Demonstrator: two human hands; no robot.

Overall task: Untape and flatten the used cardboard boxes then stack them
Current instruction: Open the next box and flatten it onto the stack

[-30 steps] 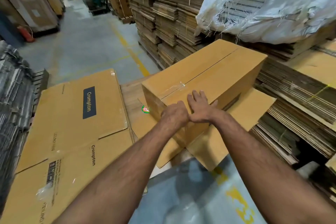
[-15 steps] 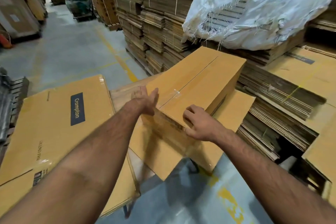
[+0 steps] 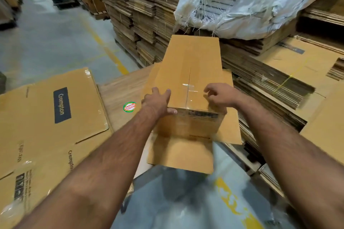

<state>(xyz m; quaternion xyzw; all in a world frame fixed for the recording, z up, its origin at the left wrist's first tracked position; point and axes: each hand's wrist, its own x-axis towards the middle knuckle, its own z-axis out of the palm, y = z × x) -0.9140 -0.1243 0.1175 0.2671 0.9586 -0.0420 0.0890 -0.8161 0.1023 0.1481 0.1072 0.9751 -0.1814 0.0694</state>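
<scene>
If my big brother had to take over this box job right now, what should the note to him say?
Left hand: grips the near left corner of the box, fingers on top, thumb on the front.
Right hand: fingers curled just above the clear tape, apparently holding nothing.
Things: the box stands unflattened on loose cardboard sheets. A flattened box lies to the left.
Done: at least one box looks flattened.
Left: peel the tape off the seam, flatten this box, stack it.
</scene>
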